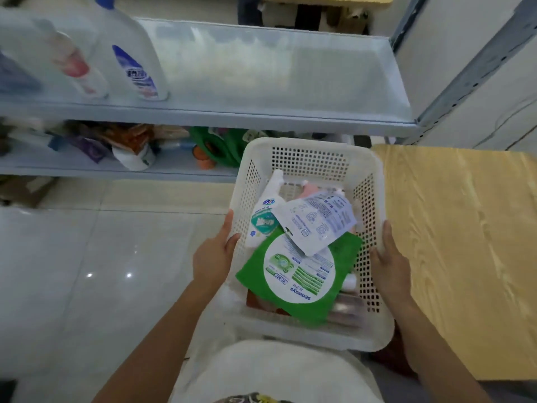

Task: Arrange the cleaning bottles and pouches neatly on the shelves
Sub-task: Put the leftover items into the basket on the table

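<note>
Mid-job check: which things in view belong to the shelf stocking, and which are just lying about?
Job: white basket, gripped by left hand and right hand; green pouch, white pouch and green-labelled bottle inside it; upper shelf with blue-labelled bottle; lower shelf.
Lying about: wooden table; tiled floor.

The left hand (213, 257) and right hand (390, 263) grip a white perforated plastic basket (308, 144). A green plastic pouch (293, 282) and a white plastic pouch (316, 225) lie inside.
</note>
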`<state>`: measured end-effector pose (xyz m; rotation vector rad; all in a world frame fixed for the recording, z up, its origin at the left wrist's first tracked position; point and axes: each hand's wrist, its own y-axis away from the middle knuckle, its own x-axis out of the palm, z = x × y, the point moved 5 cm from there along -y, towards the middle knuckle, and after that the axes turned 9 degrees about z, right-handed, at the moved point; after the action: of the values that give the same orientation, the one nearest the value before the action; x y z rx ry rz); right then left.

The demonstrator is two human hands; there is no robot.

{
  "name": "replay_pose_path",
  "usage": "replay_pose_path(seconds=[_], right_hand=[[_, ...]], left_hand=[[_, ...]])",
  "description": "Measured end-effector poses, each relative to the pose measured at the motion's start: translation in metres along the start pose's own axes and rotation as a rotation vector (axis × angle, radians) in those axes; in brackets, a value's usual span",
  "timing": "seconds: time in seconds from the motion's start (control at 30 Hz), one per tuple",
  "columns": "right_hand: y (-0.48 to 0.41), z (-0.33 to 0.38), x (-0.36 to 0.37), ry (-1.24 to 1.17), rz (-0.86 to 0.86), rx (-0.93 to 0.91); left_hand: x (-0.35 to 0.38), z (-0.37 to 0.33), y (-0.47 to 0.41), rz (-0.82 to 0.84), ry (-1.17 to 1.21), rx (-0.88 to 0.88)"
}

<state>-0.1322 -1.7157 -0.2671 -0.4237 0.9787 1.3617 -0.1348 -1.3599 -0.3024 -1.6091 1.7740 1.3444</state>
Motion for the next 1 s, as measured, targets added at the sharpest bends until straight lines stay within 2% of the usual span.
replay_pose_path(seconds=[0.1,0.23,0.4,0.57,0.7,0.83,1.0], right_hand=[[0.0,0.055,0.057,0.018,0.146,-0.075],[0.007,0.144,0.131,0.01,0.318,-0.281],[0.016,0.255,0.221,0.151,0.515,-0.51],[0.032,0.344,0.29,0.26,0.666,-0.726],[0.03,0.404,0.348,0.383,0.747,-0.864],[0.019,0.466,0.405,0.419,0.842,-0.944],[0.025,0.547,0.475,0.454,0.912,-1.009]], left_hand=[[-0.026,0.075,0.03,-0.075,0.038,-0.13],[-0.059,0.168,0.082,-0.204,0.13,-0.34],[-0.084,0.257,0.148,-0.369,0.277,-0.624],[-0.089,0.302,0.194,-0.501,0.408,-0.829],[-0.098,0.328,0.197,-0.569,0.442,-0.959],[-0.111,0.355,0.183,-0.633,0.496,-1.096],[-0.143,0.408,0.162,-0.661,0.515,-1.173]])
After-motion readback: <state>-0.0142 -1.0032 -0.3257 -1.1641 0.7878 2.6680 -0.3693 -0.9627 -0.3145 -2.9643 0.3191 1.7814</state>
